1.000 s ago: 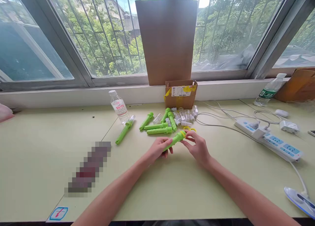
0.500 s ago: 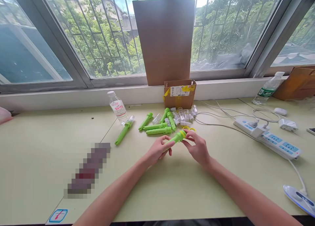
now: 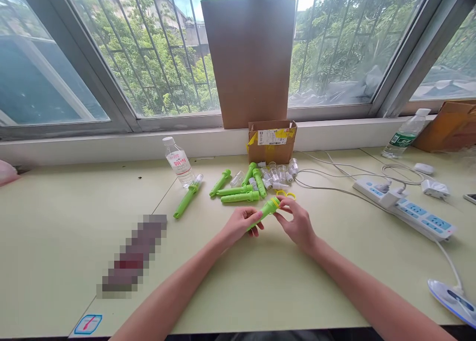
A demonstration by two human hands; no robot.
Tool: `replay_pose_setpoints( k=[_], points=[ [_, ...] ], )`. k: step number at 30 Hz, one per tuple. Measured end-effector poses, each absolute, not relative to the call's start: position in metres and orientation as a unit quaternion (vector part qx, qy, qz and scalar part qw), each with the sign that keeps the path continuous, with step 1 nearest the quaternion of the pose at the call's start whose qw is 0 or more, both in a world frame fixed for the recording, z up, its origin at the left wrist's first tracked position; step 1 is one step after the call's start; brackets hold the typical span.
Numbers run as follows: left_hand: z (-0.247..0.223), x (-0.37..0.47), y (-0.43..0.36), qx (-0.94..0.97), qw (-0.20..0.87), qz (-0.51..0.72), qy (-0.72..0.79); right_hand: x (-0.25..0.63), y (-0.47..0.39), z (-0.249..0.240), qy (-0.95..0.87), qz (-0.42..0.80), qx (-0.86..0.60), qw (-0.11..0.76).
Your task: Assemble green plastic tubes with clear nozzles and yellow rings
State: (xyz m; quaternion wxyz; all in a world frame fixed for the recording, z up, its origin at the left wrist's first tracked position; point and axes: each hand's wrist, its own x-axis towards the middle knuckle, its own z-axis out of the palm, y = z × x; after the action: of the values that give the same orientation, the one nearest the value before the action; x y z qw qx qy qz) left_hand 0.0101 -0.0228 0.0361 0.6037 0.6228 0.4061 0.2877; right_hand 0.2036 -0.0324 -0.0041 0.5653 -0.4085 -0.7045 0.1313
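My left hand (image 3: 240, 224) is closed around a green plastic tube-shaped handle (image 3: 267, 210), which tilts up to the right above the table. A yellow ring (image 3: 275, 202) sits around the handle's threaded upper end. At that end, the bent fingers of my right hand (image 3: 300, 226) pinch at the ring; its fingertips are partly hidden. Loose yellow rings (image 3: 291, 196) lie just beyond my right fingers. Several more green handles (image 3: 240, 197) lie behind my hands, beside clear plastic caps (image 3: 274, 172). Farther left lies a green handle (image 3: 186, 200) with a clear cap fitted on it.
A water bottle (image 3: 179, 163) stands at the back left, and another bottle (image 3: 405, 135) at the far right. A small cardboard box (image 3: 272, 152) is by the window wall. To the right lie a power strip (image 3: 424, 217) and cables. A blurred dark object (image 3: 134, 256) is at left.
My left hand has shifted its grip slightly lower along the green handle, which now points up a little more steeply. My right fingers remain at the ringed end.
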Motion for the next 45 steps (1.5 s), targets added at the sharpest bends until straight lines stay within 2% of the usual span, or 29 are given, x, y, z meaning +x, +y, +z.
replay_pose_setpoints(
  k=[15, 25, 45],
  points=[
    [0.0315, 0.0141, -0.0274, 0.646, 0.538, 0.299, 0.452, 0.2023, -0.0332, -0.0028, -0.692, 0.145, -0.411, 0.576],
    [0.0281, 0.0144, -0.025, 0.63, 0.553, 0.333, 0.432, 0.203, -0.0329, -0.002, -0.689, 0.152, -0.419, 0.571],
    [0.0316, 0.01, -0.0217, 0.635, 0.603, 0.276, 0.396, 0.1998, -0.0359, 0.0011, -0.694, 0.177, -0.402, 0.57]
  ],
)
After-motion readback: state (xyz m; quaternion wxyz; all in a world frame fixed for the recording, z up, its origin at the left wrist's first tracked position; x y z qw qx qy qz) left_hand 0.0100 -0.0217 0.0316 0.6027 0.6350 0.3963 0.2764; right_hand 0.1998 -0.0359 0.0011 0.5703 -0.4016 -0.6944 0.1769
